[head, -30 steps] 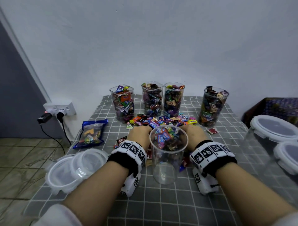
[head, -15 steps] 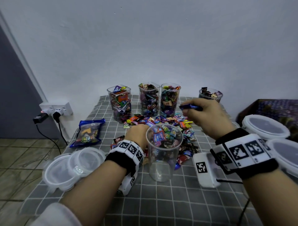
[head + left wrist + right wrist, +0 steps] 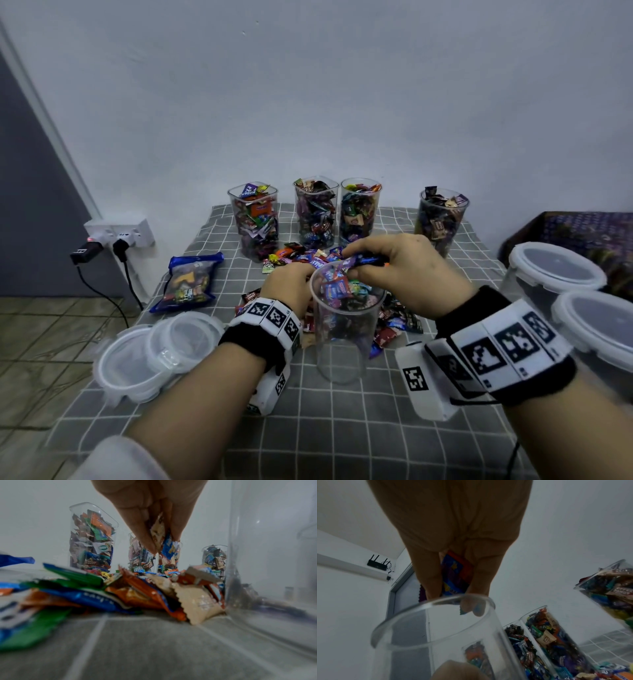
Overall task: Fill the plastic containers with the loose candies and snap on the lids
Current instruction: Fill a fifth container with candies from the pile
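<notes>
Right fingers [image 3: 426, 577]: pinching a small bunch of candies [image 3: 455, 574], hovering just over the rim of the clear container [image 3: 346, 318].
Left fingers [image 3: 145, 534]: clamping on a few wrappers [image 3: 164, 543], hanging just above the pile [image 3: 308, 257], beside the container's left wall.
Right hand [image 3: 404, 270]: reaching in from the right, over the container mouth.
Left hand [image 3: 287, 287]: staying low behind the container's left side.
Container: standing upright near the middle of the table [image 3: 342, 428], looking empty at the bottom; the colours through its wall are likely the pile behind.
Pile: lying loose on the checked cloth, between the container and the row of four full containers [image 3: 317, 212] along the far edge.
Lids [image 3: 157, 349]: waiting at the near left edge, none on yet.
Step in hand: loading the fifth container by handfuls, apparently.
Next move: spreading the right fingers over the mouth, keeping wrappers inside the rim, then bringing the left handful over.
</notes>
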`<state>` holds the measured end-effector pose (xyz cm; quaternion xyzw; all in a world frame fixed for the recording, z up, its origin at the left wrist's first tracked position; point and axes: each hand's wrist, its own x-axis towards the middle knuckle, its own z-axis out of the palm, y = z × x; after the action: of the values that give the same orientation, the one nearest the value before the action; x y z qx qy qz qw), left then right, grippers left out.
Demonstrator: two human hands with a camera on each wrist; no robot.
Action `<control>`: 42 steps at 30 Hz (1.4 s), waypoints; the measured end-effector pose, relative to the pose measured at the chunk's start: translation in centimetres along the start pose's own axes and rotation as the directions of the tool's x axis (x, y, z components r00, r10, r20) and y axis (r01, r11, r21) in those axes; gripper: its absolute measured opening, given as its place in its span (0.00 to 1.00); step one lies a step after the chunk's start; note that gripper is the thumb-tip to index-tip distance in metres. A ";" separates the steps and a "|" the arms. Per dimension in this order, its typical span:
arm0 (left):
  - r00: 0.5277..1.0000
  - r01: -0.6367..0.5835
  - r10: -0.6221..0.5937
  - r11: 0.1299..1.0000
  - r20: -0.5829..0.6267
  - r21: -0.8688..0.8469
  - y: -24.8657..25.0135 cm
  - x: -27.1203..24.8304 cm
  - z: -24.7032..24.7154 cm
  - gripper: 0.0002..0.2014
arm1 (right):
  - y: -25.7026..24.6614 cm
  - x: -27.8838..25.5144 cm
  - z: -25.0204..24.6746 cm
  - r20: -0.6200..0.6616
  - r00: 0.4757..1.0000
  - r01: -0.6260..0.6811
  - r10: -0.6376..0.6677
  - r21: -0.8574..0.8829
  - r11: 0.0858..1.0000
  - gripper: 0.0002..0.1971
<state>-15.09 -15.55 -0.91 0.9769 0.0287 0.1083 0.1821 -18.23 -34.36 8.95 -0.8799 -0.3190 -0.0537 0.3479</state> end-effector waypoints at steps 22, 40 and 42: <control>0.964 0.008 -0.100 0.937 -0.247 -0.349 0.8 -2.5 -3.0 0.09 | 3.5 -2.4 3.2 0.216 0.968 -0.214 0.132 0.419 0.883 0.69; 0.937 -0.350 0.316 0.839 -0.150 -0.417 5.4 -4.6 -6.5 0.06 | 5.2 -3.6 5.6 0.091 0.994 -0.105 0.063 0.608 0.787 0.35; 0.924 -0.381 0.349 0.856 -0.153 -0.348 5.5 -4.8 -6.4 0.07 | 5.3 -3.5 5.9 0.086 0.994 -0.102 0.062 0.608 0.788 0.35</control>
<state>-21.06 -18.92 5.99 0.9067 -0.1706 0.1852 0.3383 -18.55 -35.35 0.36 -0.7346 -0.2913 0.0942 0.6055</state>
